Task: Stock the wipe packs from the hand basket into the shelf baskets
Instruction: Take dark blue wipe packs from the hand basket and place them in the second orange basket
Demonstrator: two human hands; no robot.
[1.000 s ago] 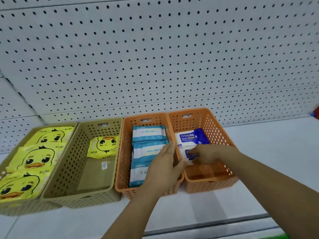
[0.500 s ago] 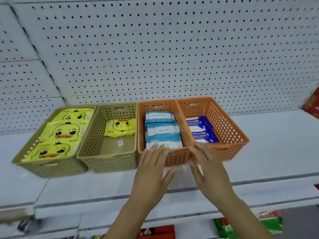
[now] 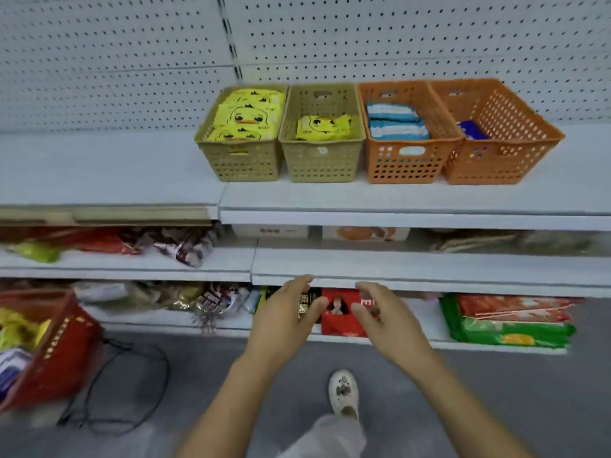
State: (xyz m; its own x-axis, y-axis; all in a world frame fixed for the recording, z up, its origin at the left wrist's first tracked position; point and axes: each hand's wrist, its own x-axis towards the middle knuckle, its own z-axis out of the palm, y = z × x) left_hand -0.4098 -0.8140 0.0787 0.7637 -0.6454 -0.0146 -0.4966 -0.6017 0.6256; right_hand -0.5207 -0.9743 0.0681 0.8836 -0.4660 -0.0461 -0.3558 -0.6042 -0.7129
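Note:
Four shelf baskets stand in a row on the top shelf. The left olive basket [image 3: 243,160] is full of yellow duck wipe packs [image 3: 246,115]. The second olive basket [image 3: 322,161] holds one yellow duck pack [image 3: 322,127]. The left orange basket [image 3: 406,163] holds light blue wipe packs [image 3: 395,123]. The right orange basket [image 3: 502,153] holds dark blue wipe packs [image 3: 472,130]. The red hand basket [image 3: 56,352] sits on the floor at the far left with wipe packs inside. My left hand [image 3: 284,322] and my right hand [image 3: 386,322] hang empty, fingers apart, well below the baskets.
The white shelf [image 3: 363,198] has bare room left of the baskets. Lower shelves hold snack bags [image 3: 178,246], a red box [image 3: 342,312] and green and red packs [image 3: 509,322]. Black basket handles [image 3: 125,388] lie on the grey floor. My shoe [image 3: 344,391] is below the hands.
Both hands have drawn back from the orange baskets and dropped low. The view has pulled away and swung left, bringing the floor and the red hand basket into sight.

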